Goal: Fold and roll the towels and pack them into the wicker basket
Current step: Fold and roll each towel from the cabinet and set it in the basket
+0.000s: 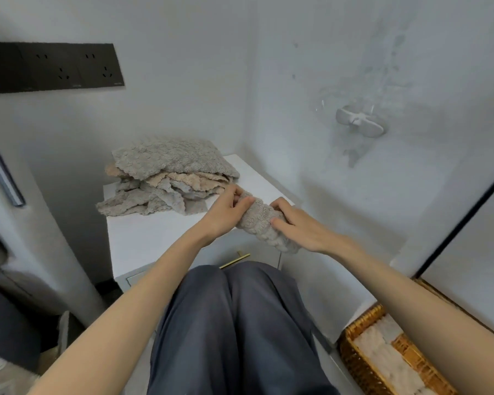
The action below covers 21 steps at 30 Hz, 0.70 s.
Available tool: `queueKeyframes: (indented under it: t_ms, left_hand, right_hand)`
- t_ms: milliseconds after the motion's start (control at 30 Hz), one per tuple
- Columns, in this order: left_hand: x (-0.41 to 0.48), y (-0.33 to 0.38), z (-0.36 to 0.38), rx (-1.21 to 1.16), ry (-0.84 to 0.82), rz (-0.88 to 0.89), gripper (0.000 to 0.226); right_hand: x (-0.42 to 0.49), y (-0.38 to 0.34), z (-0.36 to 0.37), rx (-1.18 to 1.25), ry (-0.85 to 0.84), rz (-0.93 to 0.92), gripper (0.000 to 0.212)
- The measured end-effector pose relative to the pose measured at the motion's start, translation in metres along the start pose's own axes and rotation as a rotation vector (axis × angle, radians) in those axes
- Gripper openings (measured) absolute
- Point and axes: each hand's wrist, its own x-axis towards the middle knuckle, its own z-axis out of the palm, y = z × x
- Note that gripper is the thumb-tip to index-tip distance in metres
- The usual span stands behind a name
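Note:
A grey rolled towel [261,220] lies slanted over the front right corner of the white cabinet top [143,238]. My left hand [226,212] grips its far end, fingers curled over the roll. My right hand [300,226] grips the near part, thumb on top. Behind them sits a loose pile of grey and beige towels [166,178]. The wicker basket [360,354] stands on the floor at the lower right, with pale rolled towels [382,352] inside; my right forearm hides part of it.
White walls close in behind and to the right of the cabinet. A black socket panel [52,67] is on the left wall, a white wall hook [360,122] on the right wall. My knees in dark trousers [240,323] sit against the cabinet front, by a brass handle [236,259].

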Motion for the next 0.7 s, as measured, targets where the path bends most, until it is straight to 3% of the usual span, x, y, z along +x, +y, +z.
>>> queueKeyframes:
  t_ms: [433,700]
  left_hand:
    - [-0.008,0.003,0.158,0.026,-0.296,0.043,0.020]
    - [-0.020,-0.026,0.244,0.074,-0.423,-0.084,0.026]
  right_hand:
    - [-0.129,0.101,-0.004,0.003,0.162,0.267,0.031]
    - [-0.219,0.187,0.021,0.187,0.311,0.494,0.023]
